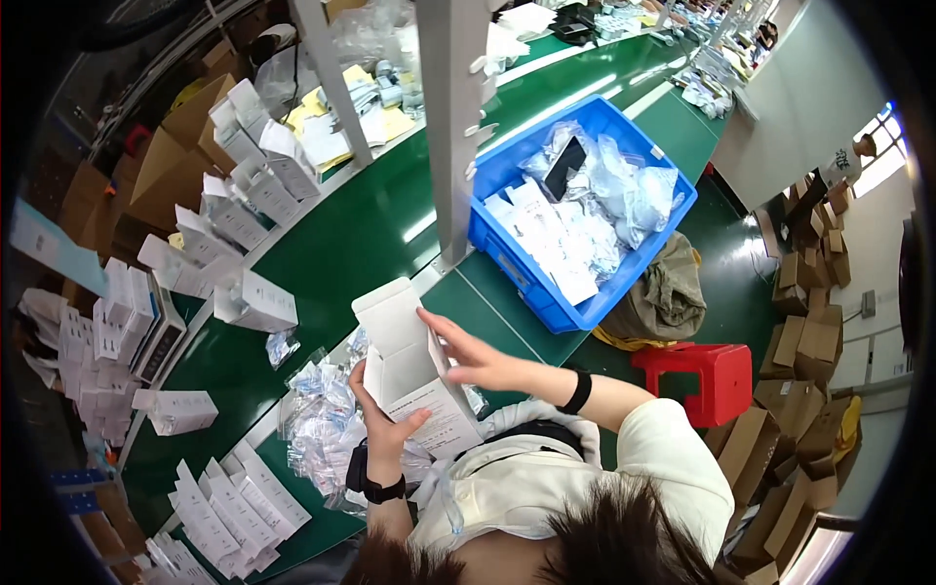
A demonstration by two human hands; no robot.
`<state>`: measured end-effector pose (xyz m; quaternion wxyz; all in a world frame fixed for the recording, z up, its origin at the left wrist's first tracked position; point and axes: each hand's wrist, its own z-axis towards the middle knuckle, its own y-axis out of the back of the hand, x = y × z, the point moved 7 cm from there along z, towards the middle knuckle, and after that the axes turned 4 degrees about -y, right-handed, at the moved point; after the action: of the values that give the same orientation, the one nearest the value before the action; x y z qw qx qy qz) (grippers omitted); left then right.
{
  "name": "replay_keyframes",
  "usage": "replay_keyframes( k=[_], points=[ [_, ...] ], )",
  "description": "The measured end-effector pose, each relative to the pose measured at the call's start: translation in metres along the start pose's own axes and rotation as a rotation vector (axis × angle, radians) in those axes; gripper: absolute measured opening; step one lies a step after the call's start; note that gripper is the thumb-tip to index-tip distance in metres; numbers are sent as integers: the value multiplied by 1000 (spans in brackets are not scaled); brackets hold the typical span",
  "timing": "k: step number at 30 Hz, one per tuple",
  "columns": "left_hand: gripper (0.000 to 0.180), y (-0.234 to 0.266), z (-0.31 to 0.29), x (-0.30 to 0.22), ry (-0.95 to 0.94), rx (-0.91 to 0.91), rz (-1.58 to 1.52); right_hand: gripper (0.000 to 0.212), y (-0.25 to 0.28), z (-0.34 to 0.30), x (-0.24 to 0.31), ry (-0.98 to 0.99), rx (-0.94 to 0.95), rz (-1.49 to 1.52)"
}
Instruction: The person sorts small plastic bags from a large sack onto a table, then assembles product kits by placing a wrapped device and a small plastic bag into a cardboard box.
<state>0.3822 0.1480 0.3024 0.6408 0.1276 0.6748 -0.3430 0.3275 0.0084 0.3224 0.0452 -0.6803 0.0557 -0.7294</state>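
A white cardboard box (429, 414) with its top flap raised stands tilted in front of my body. My left hand (385, 414) is wrapped around its lower left side, thumb across the printed front. Stretched-out fingers of my right hand (478, 358) touch the box's upper right edge, with the thumb apart from them. Beside my left hand lies a heap of small clear plastic bags (317, 419); their contents are too small to make out. Another white box (255, 300), its flap up, stands farther left on the green table (366, 258).
A blue bin (531, 297) holds plastic bags, white papers and a dark flat object. White boxes stand in rows along the left (239, 517). A grey post (450, 127) rises beside the bin. At right are a red stool (697, 380) and brown cartons (799, 419).
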Motion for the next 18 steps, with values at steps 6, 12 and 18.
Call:
replay_keyframes(
  k=[6, 12, 18],
  points=[
    [90, -25, 16, -7, -130, 19, 253, 34, 315, -33, 49, 0, -984, -1147],
    [89, 3, 2, 10, -120, -79, 490, 49, 534, -82, -11, -837, -1230, -1247],
    [87, 10, -3, 28, -49, -130, 781, 56, 531, -65, -48, -1086, -871, -679]
  ],
)
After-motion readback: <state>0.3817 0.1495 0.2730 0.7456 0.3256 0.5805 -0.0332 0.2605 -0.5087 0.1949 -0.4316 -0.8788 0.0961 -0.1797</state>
